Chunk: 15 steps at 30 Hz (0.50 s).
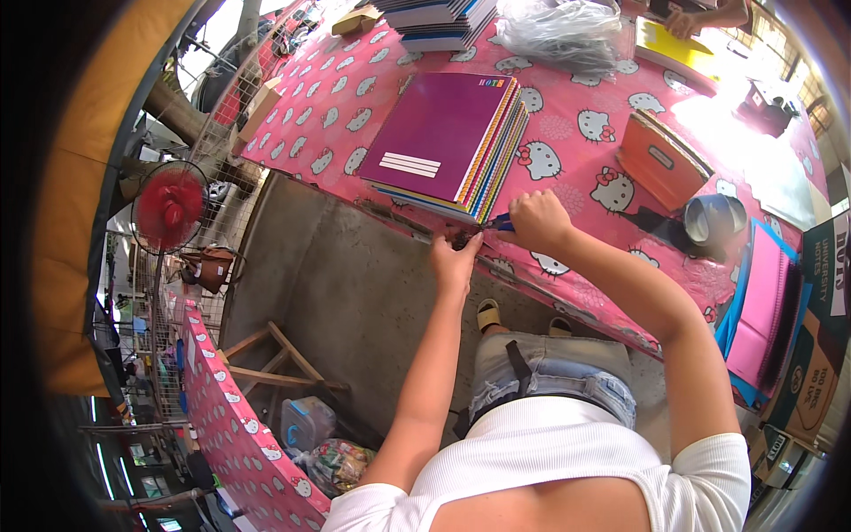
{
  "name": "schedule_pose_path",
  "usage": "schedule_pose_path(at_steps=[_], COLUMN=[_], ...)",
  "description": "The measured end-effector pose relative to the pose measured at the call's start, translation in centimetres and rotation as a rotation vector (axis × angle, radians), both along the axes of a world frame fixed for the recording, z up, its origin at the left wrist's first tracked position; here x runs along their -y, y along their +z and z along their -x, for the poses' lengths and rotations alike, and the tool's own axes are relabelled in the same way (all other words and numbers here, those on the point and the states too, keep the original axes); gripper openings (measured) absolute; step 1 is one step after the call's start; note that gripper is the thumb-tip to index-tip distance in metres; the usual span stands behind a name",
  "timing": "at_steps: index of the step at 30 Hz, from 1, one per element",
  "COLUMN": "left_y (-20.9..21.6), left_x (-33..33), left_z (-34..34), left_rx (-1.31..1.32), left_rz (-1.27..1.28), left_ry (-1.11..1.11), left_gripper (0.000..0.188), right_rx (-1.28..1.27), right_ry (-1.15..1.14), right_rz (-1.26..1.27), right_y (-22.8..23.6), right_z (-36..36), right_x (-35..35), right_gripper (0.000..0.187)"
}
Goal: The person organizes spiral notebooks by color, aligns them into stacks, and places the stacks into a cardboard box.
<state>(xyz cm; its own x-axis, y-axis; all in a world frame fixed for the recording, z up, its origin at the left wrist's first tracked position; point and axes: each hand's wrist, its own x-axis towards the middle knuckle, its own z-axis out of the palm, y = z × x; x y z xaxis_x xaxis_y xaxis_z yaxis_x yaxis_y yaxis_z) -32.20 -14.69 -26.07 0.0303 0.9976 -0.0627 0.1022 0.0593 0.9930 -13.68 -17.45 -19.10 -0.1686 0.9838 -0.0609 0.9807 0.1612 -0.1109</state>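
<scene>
A stack of spiral notebooks (434,133) with a purple cover on top lies at the table's near edge, coloured edges showing along its right side. My left hand (454,259) is closed in a pinch just below the stack's near right corner. Something small and dark shows between its thumb and fingers, too hidden to name. My right hand (541,222) is wrapped round a blue-handled tool (502,222), whose tip points left toward that same corner and my left thumb. The tool's working end is too small to make out.
On the pink patterned table (567,124) are clear plastic bags (567,31), another notebook stack (439,22), an orange upright holder (663,160) and a tape roll (714,220). Another person's hand (683,24) rests on a yellow item. Pink and blue covers (764,301) stand right, beside boxes.
</scene>
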Motion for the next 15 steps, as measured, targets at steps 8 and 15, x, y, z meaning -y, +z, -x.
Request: schedule_pose_path(at_steps=[8, 15], left_y=[0.8, 0.2], left_x=[0.8, 0.8], left_z=[-0.1, 0.0], left_rx=[-0.119, -0.414], left_rz=[-0.016, -0.134], left_ry=[0.042, 0.061], left_gripper=[0.033, 0.036], right_rx=[0.052, 0.14], right_ry=[-0.057, 0.077], right_rz=[0.075, -0.217], right_y=[0.5, -1.7], right_z=[-1.6, -0.6], right_x=[0.5, -0.4], right_gripper=[0.063, 0.067])
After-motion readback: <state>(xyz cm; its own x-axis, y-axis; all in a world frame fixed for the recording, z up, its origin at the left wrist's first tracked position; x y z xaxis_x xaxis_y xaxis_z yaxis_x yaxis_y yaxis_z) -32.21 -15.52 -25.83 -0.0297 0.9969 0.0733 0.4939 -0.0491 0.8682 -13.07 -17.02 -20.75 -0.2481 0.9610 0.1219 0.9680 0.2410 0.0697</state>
